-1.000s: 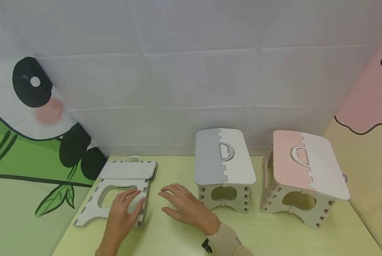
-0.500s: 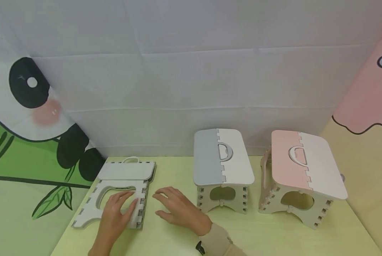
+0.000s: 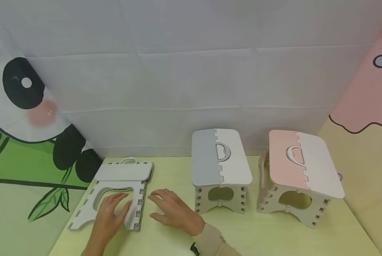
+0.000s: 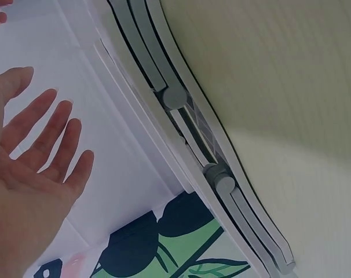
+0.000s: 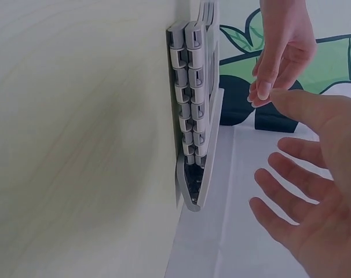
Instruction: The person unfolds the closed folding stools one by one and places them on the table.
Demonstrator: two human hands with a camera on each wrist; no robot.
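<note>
A white folding stool (image 3: 123, 172) lies folded flat at the left of the table, with its small carry handle (image 3: 128, 160) at the far end. My left hand (image 3: 107, 218) hovers over its leg panel, fingers spread and loosely bent; the left wrist view shows the hand (image 4: 39, 153) apart from the stool's edge (image 4: 174, 97). To the right of the stool, my right hand (image 3: 175, 212) is held above the table with relaxed fingers. Neither hand holds anything. In the right wrist view, the stool's hinged side (image 5: 190, 104) is seen edge-on.
Two unfolded stools stand to the right: a grey-and-white one (image 3: 204, 158) nearer the middle and a pink-and-white one (image 3: 284, 156) farther right. Behind the pale table (image 3: 242, 236) hangs a white cloth (image 3: 191, 81), with printed cartoon panels at both sides.
Both hands have drifted left and slightly toward the front, the left one along the folded stool. The head view has turned a little to the right. The stools stay in place.
</note>
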